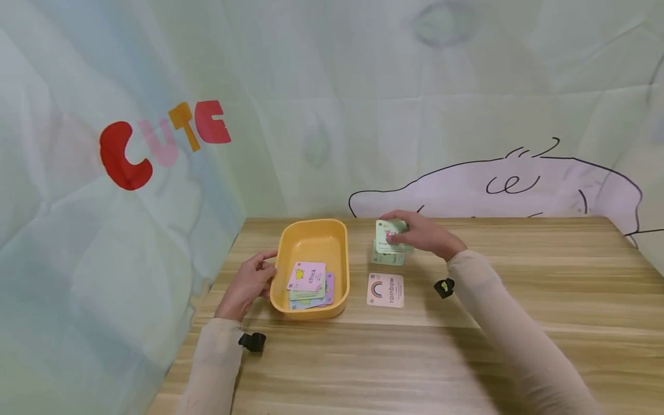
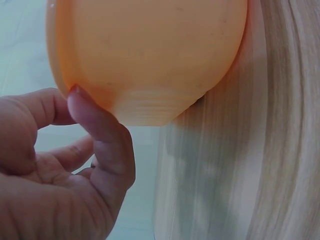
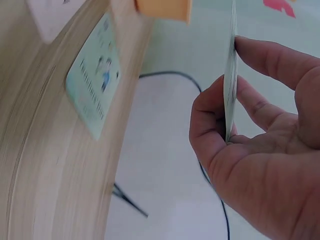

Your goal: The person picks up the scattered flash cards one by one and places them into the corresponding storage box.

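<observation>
My left hand [image 1: 251, 285] pinches the left rim of a yellow plastic tray [image 1: 284, 248]; the left wrist view shows thumb and finger at the edge of the tray [image 2: 150, 55]. Inside, a pink chick card [image 1: 307, 276] lies on top of several other cards. My right hand [image 1: 422, 233] holds a green picture card [image 1: 384, 233] above the table, gripped between thumb and fingers. Edge-on in the right wrist view, the held card [image 3: 230, 85] seems layered; I cannot tell how many there are. Below it another green card [image 1: 386, 259] lies on the table.
A rainbow card [image 1: 385, 290] lies on the wood-grain table [image 1: 415, 357], right of the tray and nearer to me than the green card. Behind the table hangs a printed cloth backdrop [image 1: 311, 115]. Each wrist carries a small black device [image 1: 252, 342].
</observation>
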The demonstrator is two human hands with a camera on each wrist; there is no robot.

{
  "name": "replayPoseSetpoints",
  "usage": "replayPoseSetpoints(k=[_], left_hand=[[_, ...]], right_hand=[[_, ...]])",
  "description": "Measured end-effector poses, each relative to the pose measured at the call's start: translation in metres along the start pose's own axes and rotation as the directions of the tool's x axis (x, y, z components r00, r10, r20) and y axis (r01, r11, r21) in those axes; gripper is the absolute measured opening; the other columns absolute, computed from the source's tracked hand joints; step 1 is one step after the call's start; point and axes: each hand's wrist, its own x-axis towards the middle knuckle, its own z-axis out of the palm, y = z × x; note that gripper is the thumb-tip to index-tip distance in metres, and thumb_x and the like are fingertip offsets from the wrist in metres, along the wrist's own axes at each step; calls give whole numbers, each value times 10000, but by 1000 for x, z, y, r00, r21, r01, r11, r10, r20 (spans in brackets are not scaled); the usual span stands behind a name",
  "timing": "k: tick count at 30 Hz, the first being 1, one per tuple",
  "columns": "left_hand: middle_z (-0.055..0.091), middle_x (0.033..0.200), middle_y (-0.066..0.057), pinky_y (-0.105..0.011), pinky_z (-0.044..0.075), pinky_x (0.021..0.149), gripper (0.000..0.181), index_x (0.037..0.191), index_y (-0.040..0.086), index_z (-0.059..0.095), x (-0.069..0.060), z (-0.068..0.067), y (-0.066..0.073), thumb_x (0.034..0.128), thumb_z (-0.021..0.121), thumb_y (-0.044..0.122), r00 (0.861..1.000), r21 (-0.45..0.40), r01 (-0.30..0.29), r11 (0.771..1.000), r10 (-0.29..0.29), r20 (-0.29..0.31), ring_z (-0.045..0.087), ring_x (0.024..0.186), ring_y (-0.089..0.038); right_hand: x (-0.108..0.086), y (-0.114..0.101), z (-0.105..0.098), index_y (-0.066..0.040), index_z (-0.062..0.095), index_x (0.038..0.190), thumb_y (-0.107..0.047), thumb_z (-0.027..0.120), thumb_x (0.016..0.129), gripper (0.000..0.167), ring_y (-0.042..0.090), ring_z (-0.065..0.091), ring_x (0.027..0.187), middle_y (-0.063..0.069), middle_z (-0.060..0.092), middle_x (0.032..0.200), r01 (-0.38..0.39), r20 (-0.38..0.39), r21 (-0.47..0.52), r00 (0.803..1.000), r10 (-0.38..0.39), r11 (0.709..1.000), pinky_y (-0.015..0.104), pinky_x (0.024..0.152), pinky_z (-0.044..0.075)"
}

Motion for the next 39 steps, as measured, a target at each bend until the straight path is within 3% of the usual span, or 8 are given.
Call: replayPoseSetpoints(k=[6,13,22,28,39], left_hand=[[528,1083,-117,-286,548,592,484,1505,129,472,-1,0,1,1024,514,113,1000,-6,-23,1000,23,7,586,794,-213],[528,1108,-118,-278,550,600,477,1500,152,480,1,-1,0,1026,520,124,1000,-9,-11,1000,11,2,593,845,-219],[533,1119,-127,-276,551,602,477,1500,151,477,-1,-1,0,1026,515,120,1000,-15,-8,1000,9,4,592,849,-223],[539,1116,-129,-266,544,573,473,1493,149,486,-2,1,-2,1023,522,118,1000,-22,-13,1000,13,-1,593,842,-210],[534,1092,-113,-283,552,610,466,1484,170,500,-1,1,-4,1021,526,124,1000,-17,-13,1000,13,-3,589,815,-217]], right_hand=[[7,-19,19,-289,561,1436,-243,727,932,533,297,413,1385,20,451,1545,38,13,-42,999,-37,998,622,1160,294],[17,-37,44,-268,591,1412,-245,747,918,519,278,336,1479,-1,437,1572,109,51,-55,993,-106,993,583,1183,291],[32,-57,76,-253,609,1395,-167,755,910,513,262,466,1296,18,484,1514,142,107,-27,985,-138,990,497,1145,361],[38,-60,91,-278,595,1408,-192,752,919,520,234,519,1194,3,506,1475,154,144,-31,979,-148,988,446,1071,434],[44,-62,107,-287,564,1436,-113,662,973,504,225,475,1291,-11,478,1501,150,194,16,969,-151,988,480,1138,382]])
